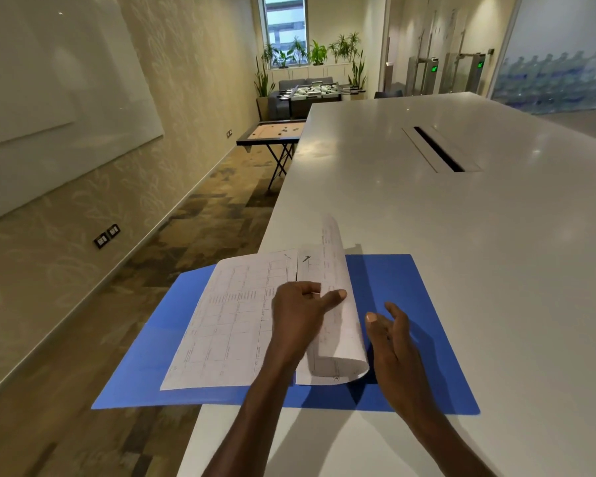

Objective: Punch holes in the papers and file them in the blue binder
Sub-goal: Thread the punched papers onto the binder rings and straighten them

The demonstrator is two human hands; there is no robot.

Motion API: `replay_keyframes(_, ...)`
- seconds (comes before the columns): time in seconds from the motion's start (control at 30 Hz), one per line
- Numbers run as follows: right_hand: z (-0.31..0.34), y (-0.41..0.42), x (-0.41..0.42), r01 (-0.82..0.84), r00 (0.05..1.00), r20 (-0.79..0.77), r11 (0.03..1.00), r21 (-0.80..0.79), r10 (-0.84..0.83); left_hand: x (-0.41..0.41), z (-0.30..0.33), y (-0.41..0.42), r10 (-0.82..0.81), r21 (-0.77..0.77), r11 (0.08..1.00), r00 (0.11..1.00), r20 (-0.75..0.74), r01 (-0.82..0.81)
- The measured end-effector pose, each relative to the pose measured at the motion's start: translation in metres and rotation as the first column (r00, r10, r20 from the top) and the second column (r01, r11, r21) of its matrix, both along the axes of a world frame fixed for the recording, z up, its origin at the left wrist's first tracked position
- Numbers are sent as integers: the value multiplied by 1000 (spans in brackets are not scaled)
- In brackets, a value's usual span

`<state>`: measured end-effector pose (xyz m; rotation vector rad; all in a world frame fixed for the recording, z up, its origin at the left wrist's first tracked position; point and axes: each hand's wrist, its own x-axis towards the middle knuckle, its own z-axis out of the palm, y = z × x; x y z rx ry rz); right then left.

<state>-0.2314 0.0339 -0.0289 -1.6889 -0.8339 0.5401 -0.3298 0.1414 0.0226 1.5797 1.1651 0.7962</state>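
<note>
The blue binder lies open on the near left corner of the white table, its left cover hanging past the table edge. Printed papers lie spread across the binder. One sheet curls up from the fold toward the right. My left hand pinches that curled sheet between thumb and fingers. My right hand hovers just right of the sheet above the blue cover, fingers relaxed, holding nothing. No hole punch is in view.
The table runs far ahead with a cable slot in its middle. To the left are carpeted floor, a carrom board on a stand, a foosball table and plants by the window.
</note>
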Motion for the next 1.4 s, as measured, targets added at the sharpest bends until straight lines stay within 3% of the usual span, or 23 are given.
replay_keyframes(0.2,1,-1,-2,2,1000,27,1000,8,-2,-47,36,19,125,80,990,990,-72,-119)
replay_keyframes(0.47,-2,1,-3,14,1000,14,1000,11,-15,-117,49,39,252,123,961,967,-18,-248)
replay_keyframes(0.87,-6,2,-4,28,997,72,999,-17,-27,-174,-13,86,421,152,906,810,-408,-394)
replay_keyframes(1.23,-5,1,-4,26,996,81,999,-37,-23,-156,-33,83,373,175,921,660,-652,-348)
replay_keyframes(1.4,-5,1,-4,25,996,88,999,-38,-21,-145,-37,82,253,58,954,688,-681,-293)
